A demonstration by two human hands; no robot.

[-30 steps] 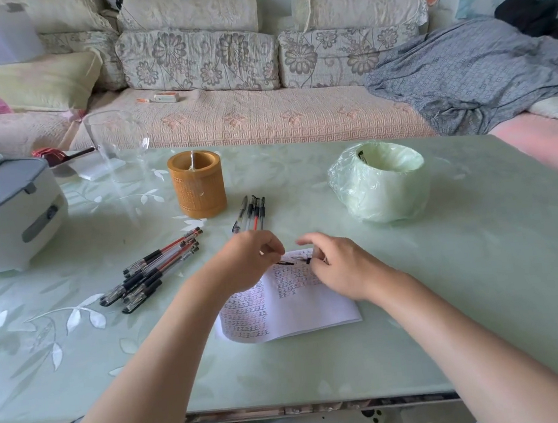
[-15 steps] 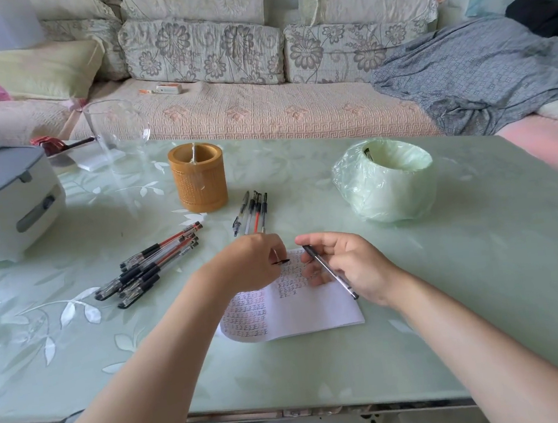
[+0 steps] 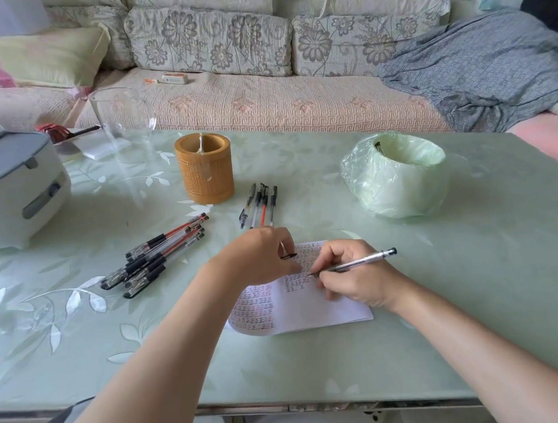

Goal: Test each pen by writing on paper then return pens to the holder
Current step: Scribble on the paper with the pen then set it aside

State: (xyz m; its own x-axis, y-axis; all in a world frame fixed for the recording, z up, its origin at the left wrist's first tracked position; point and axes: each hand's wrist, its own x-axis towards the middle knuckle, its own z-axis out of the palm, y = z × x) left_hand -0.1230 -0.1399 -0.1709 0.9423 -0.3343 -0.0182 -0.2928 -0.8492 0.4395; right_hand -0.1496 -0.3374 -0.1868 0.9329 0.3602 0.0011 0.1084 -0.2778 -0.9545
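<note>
Pinching the pen (image 3: 355, 264) in curled fingers, your right hand (image 3: 357, 280) put its tip to the paper (image 3: 315, 312) to test the ink.
Your left hand (image 3: 258, 258), fingers curled on what looked like the cap (image 3: 289, 255), seemingly steadied the sheet; a heap of pens (image 3: 158, 255) and a row of four (image 3: 260, 206) lay near the holder (image 3: 205, 169).

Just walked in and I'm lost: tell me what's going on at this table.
A person is testing pens. The right hand grips a pen with its tip on the paper, writing. The left hand rests on the paper's top edge, pinching what looks like the cap. A bunch of pens and four more pens lie near the holder, not yet returned.
</note>
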